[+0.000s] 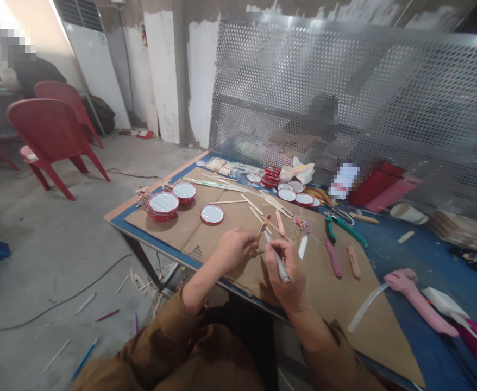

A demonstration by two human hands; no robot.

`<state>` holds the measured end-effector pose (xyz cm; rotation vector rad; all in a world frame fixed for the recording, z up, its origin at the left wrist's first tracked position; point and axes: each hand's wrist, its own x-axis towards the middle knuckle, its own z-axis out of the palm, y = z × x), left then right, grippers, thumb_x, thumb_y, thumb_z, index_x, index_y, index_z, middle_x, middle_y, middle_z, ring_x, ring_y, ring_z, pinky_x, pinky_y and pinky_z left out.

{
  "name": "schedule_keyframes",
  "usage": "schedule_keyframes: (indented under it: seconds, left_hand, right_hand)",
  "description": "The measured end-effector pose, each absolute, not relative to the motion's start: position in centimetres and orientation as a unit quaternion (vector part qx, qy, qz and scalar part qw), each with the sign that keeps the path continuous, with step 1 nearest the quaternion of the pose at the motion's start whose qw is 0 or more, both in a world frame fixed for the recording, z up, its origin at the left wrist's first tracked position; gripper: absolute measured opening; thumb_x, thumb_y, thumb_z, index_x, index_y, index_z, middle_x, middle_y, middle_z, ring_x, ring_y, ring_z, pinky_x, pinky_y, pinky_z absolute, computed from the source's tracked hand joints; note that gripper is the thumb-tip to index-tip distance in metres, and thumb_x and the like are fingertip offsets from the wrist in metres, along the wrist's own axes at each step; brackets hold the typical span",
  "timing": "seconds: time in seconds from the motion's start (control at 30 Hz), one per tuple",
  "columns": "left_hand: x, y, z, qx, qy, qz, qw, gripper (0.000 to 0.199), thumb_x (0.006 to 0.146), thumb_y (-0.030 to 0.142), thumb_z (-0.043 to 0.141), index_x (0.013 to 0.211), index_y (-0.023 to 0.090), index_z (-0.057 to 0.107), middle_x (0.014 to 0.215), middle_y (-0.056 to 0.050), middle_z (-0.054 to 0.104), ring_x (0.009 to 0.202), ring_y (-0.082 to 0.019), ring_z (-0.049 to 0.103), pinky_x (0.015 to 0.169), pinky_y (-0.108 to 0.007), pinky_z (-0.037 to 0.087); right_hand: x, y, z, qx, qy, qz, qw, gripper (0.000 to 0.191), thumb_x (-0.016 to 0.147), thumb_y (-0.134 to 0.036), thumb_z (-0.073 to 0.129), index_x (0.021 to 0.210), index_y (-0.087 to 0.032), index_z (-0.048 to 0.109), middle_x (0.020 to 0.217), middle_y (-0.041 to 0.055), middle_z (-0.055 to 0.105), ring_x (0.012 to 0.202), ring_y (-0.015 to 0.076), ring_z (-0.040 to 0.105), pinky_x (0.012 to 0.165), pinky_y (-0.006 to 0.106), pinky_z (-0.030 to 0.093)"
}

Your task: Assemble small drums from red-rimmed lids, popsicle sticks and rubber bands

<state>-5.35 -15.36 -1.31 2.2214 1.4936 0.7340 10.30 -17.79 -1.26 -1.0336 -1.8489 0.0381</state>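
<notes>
My left hand (238, 248) is closed on a small wooden stick (263, 226) with a reddish-brown tip, held up over the brown cardboard (238, 276). Close on its right, my right hand (287, 274) grips a light grey marker pen (280, 264), its upper end near the stick. Beyond the hands lie loose wooden sticks (251, 204) and a peach-coloured marker (280, 222). A round white disc with a red rim (212, 214) rests to the left, with stacked red-rimmed drums (163, 205) farther left.
Green-handled pliers (330, 229), a pink marker (333, 259) and a pink glue gun (421, 304) lie to the right. Behind the table stands a perforated metal screen (271, 81). Red chairs (51, 130) and a person (38, 70) are at the left. Pencils and sticks litter the floor.
</notes>
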Motion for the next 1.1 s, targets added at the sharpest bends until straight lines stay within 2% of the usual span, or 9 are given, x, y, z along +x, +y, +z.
schedule_keyframes:
  seconds: [0.57, 1.1]
  left_hand:
    - [-5.28, -15.46, -1.06, 0.784, 0.542, 0.241, 0.180, 0.021, 0.091, 0.027, 0.047, 0.083, 0.020, 0.065, 0.082, -0.002, 0.067, 0.079, -0.016, 0.054, 0.067, -0.022, 0.036]
    - [-5.28, -15.42, -1.09, 0.785, 0.538, 0.249, 0.180, 0.021, 0.091, 0.027, 0.049, 0.079, 0.020, 0.065, 0.075, -0.001, 0.065, 0.075, -0.016, 0.052, 0.063, -0.023, 0.034]
  right_hand:
    - [10.54, -17.82, -1.51, -0.426, -0.762, 0.011, 0.488, 0.008, 0.090, -0.026, 0.050, 0.091, -0.020, 0.055, 0.078, 0.0019, 0.063, 0.069, 0.0142, 0.060, 0.065, 0.026, 0.049]
    - [10.51, -17.72, -1.50, -0.420, -0.763, 0.015, 0.491, 0.008, 0.090, -0.026, 0.050, 0.093, -0.020, 0.055, 0.080, 0.0020, 0.062, 0.069, 0.0143, 0.059, 0.065, 0.027, 0.049]
